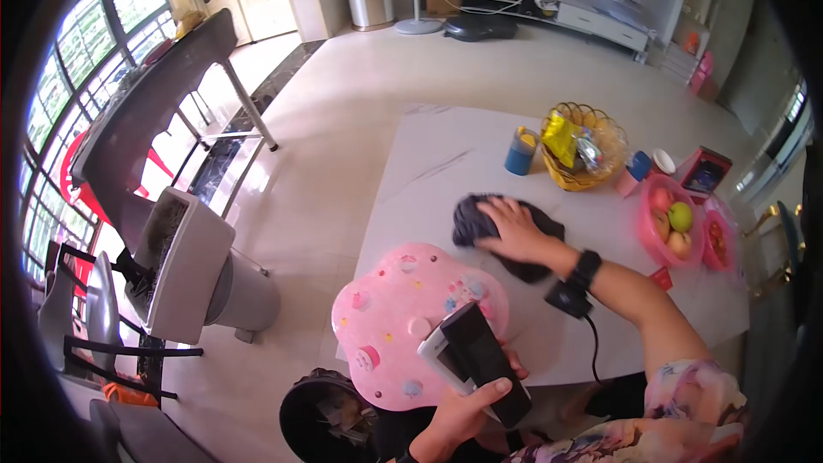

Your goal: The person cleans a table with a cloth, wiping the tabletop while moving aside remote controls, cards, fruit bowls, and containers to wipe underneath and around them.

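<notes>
My right hand (514,233) lies with its fingers spread on a dark bunched cloth (536,270) on the white marbled table (420,154). A black device with a cable is strapped at that wrist. Near the table's front edge, my left hand (470,411) grips a black phone-like object (486,363) together with a white one (443,358) behind it. Both are held over the lower right part of a pink flower-shaped board (390,291) with small raised decorations. What the white object is cannot be made out fully.
On the table stand a blue cup (519,154), a yellow basket (583,173) of packets, a pink fruit bowl (651,240) and a dark red box (705,173). A black bin (313,424) is below the front edge. A planter (193,266) and chairs stand left.
</notes>
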A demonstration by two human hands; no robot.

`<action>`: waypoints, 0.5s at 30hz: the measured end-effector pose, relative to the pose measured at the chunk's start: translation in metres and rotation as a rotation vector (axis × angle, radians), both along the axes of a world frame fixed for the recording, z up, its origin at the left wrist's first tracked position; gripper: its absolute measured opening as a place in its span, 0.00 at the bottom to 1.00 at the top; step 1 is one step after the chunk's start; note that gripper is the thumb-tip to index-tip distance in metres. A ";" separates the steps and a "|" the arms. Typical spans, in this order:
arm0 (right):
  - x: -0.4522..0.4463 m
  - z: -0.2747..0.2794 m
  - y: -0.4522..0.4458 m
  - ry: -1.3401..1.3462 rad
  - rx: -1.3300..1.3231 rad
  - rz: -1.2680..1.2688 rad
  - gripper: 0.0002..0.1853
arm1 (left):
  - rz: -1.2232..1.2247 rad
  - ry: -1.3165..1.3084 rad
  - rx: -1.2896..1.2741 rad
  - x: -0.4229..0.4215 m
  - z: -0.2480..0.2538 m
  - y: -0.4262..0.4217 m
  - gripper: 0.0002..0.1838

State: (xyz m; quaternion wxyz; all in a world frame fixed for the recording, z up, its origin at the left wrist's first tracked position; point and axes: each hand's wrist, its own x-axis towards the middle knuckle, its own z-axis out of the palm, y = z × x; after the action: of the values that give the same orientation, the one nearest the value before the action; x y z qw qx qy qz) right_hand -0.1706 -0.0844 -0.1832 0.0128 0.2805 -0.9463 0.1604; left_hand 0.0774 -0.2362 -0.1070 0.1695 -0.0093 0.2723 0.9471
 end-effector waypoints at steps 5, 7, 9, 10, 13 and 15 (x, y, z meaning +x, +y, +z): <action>-0.141 0.004 -0.093 -0.143 -0.078 -0.248 0.43 | 0.024 -0.079 0.056 -0.010 -0.005 -0.012 0.30; -0.174 0.011 -0.117 -0.241 -0.077 -0.267 0.49 | 0.044 -0.117 0.029 -0.015 -0.004 -0.011 0.30; -0.187 0.015 -0.138 -0.262 -0.042 -0.216 0.51 | -0.008 -0.132 0.005 -0.019 -0.004 -0.011 0.29; -0.187 0.013 -0.147 -0.190 -0.044 -0.165 0.48 | 0.000 -0.140 0.000 -0.021 -0.006 -0.012 0.29; -0.176 0.002 -0.162 -0.093 -0.062 0.221 0.44 | -0.059 -0.171 0.015 -0.021 -0.018 -0.008 0.26; -0.141 -0.001 -0.159 -0.003 -0.092 0.464 0.38 | -0.042 -0.228 0.039 -0.024 -0.016 -0.009 0.29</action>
State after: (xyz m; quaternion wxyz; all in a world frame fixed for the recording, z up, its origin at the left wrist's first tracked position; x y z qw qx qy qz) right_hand -0.3115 -0.2434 -0.1840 -0.0131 0.4892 -0.8482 0.2025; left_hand 0.0530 -0.2448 -0.1226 0.2194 -0.1078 0.2331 0.9412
